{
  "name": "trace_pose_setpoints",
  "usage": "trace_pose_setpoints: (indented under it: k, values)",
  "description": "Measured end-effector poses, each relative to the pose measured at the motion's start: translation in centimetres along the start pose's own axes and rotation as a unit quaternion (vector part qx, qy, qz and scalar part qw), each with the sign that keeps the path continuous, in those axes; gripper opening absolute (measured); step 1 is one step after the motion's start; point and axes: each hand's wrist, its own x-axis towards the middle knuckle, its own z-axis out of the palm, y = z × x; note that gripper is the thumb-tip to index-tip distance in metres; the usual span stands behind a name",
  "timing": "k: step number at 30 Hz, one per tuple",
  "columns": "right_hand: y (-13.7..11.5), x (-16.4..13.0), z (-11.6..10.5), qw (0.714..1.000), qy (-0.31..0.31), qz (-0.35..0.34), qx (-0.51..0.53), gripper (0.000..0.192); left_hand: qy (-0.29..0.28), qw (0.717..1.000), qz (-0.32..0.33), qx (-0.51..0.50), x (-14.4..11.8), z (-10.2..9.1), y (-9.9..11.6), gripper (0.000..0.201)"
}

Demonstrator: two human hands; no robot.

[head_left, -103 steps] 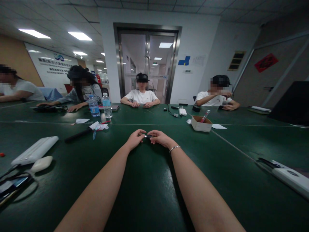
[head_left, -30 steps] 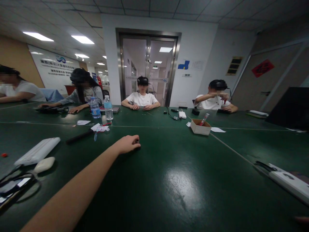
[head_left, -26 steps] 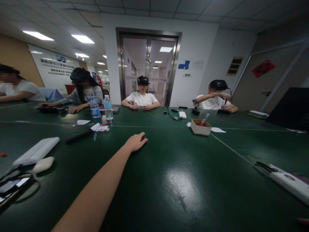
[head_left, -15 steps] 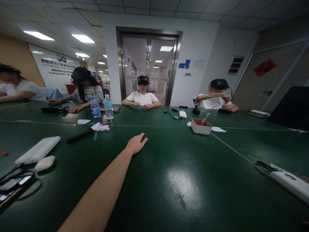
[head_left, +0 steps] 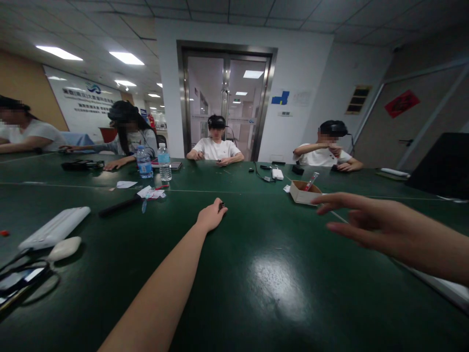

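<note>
Green table top (head_left: 256,274) lies under both arms. The left hand (head_left: 211,217) rests far out at 12 o'clock, arm straight, fingers curled around a small dark thing (head_left: 221,206). It is too tiny to tell which way it points. The right hand (head_left: 370,222) floats above the table at 3 o'clock, fingers spread wide, holding nothing, near a cardboard box (head_left: 303,192).

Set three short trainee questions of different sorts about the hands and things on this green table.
1. True or false: the left hand rests on the green table.
2. Which hand is raised with fingers spread: A left, B right?
3. Fill in: the right hand reaches toward the ____ box.

Key: 1 true; it covers a small dark object. 2 B. 3 cardboard box.
</note>
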Motion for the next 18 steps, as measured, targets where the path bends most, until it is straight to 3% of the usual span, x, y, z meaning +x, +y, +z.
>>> trace_pose_setpoints:
  k: [3,6,8,11,15,18]
  values:
    - [-3.1,5.9,5.3,0.976,-0.202,-0.066,0.037,0.035,0.002,1.000,0.002,-0.019,-0.3,0.3,-0.5,0.031]
    - [-3.0,11.3,12.7,0.948,-0.306,-0.009,0.092,0.040,0.001,0.997,-0.011,-0.076,-0.1,0.6,-1.1,0.027]
    - [-2.1,13.8,17.1,0.937,-0.317,0.076,0.127,0.044,0.004,0.989,-0.009,-0.145,0.3,0.7,-1.5,0.024]
    - [-0.8,15.6,21.8,0.898,-0.316,0.163,0.258,0.032,0.013,0.964,0.004,-0.265,0.8,0.7,-1.7,0.016]
    - [0.4,15.6,24.7,0.844,-0.251,0.156,0.449,0.013,-0.006,0.934,0.000,-0.356,0.9,0.7,-1.6,0.013]
    - [1.5,15.2,25.3,0.820,-0.229,0.134,0.507,0.010,-0.015,0.929,0.022,-0.368,0.8,0.8,-1.6,0.020]
